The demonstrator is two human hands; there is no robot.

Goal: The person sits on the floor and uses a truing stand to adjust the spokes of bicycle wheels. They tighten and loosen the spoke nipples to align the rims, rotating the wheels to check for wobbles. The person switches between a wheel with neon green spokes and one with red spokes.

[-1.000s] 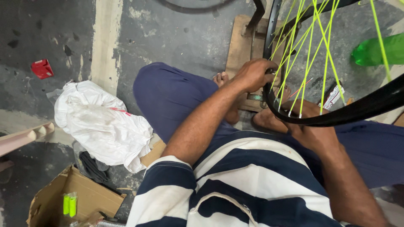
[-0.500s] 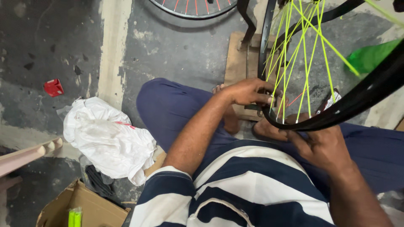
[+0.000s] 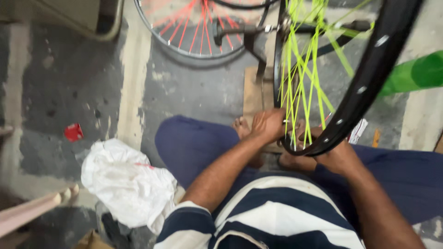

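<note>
A black bicycle wheel rim (image 3: 369,78) with neon yellow-green spokes (image 3: 300,78) stands upright in front of me on a black stand (image 3: 258,50). My left hand (image 3: 267,125) grips the rim's lower left edge by the spokes. My right hand (image 3: 339,154) is under the rim's bottom, fingers curled on it and partly hidden behind it. My bare foot (image 3: 241,127) shows beside the left hand, over a wooden board (image 3: 253,94).
A second wheel with red spokes (image 3: 198,27) stands at the top. A crumpled white plastic bag (image 3: 127,182) lies on the concrete floor at my left. A small red scrap (image 3: 73,132) lies further left. A green bottle (image 3: 413,74) lies at right.
The view has tilted up and forward, bringing the red-spoked wheel and stand into sight. Both hands stay at the rim's bottom; the rim looks rotated slightly.
</note>
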